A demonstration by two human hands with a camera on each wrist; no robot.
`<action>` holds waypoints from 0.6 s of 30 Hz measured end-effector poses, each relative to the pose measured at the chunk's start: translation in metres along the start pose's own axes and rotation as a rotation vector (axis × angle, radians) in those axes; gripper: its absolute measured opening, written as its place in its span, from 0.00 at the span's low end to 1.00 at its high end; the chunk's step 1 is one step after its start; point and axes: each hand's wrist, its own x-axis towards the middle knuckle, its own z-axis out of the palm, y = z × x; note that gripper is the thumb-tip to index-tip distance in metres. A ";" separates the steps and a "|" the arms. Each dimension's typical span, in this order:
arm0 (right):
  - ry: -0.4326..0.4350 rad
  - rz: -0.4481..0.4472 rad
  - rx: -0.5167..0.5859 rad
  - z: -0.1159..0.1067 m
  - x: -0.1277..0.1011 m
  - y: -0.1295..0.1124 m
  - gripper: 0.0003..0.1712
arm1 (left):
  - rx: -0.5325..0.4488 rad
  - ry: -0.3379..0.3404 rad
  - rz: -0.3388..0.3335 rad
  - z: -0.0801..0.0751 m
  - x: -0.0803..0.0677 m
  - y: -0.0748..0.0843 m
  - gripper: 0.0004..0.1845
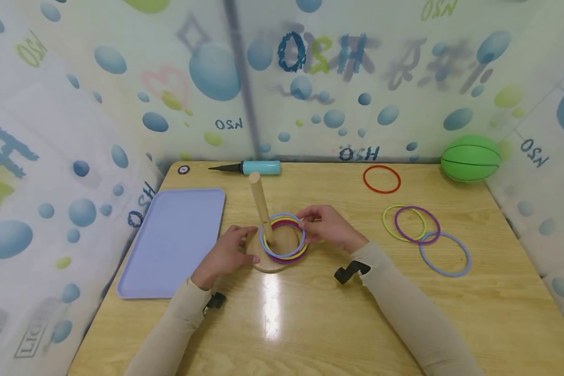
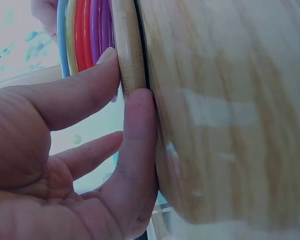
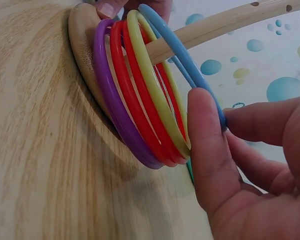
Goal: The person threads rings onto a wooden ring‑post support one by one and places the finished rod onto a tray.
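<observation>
A wooden peg (image 1: pixel 260 206) rises from a round wooden base (image 1: pixel 268 265), a stack of coloured rings around it. Purple rings (image 3: pixel 110 80) lie lowest, with red rings (image 3: pixel 127 95) and a yellow ring (image 3: pixel 150 82) above. The blue ring (image 3: pixel 182 52) is topmost, tilted and partly apart from the stack, still around the peg. My right hand (image 1: pixel 328 227) pinches its right side between thumb and fingertips. On the other side, my left hand (image 1: pixel 225 255) holds the rim of the base, its fingertips (image 2: pixel 139 102) against the edge.
To the left lies a blue-lavender tray (image 1: pixel 174 245). A teal pump (image 1: pixel 260 167) is behind the peg. At right are a red ring (image 1: pixel 382 192), a yellow-green ring (image 1: pixel 386 228), a purple ring (image 1: pixel 438 225), a blue ring (image 1: pixel 468 256) and a green ball (image 1: pixel 471 159).
</observation>
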 end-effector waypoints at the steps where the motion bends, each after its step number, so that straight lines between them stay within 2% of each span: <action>1: 0.005 0.002 -0.007 0.001 -0.001 0.000 0.18 | -0.001 -0.003 -0.002 0.000 0.000 0.000 0.43; 12: 0.071 0.010 -0.065 0.002 -0.004 -0.004 0.19 | 0.005 -0.007 -0.008 0.000 -0.001 0.000 0.43; 18: 0.102 -0.005 -0.151 0.004 -0.003 -0.003 0.17 | -0.006 -0.010 -0.019 0.001 -0.001 0.000 0.43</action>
